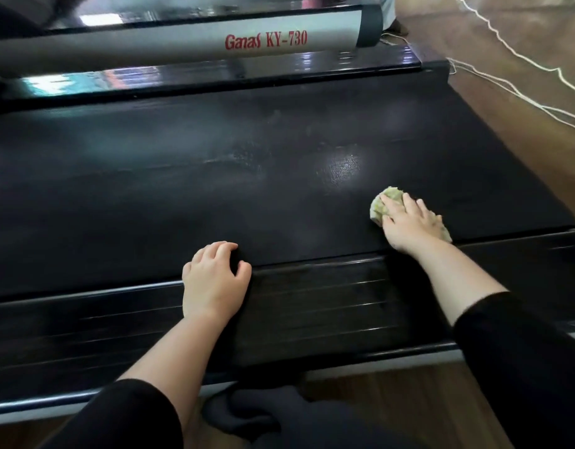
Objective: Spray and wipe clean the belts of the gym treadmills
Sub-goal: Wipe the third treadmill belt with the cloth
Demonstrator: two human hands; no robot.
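The black treadmill belt point(214, 176) fills the middle of the head view, with a dull wet-looking patch and a light glare near its centre. My right hand point(409, 222) presses a crumpled yellowish cloth point(385, 202) flat onto the belt near its right end, fingers spread over it. My left hand point(214, 277) rests at the belt's near edge, where it meets the ribbed side rail point(328, 303), with its fingers loosely curled and holding nothing. No spray bottle is in view.
A grey side tube point(182, 43) labelled "Ganas KY-730" and a glossy black far rail point(214, 76) lie beyond the belt. Wooden floor point(522, 76) with white cords point(513, 89) runs at the right. A dark-clothed knee point(279, 416) is below the near rail.
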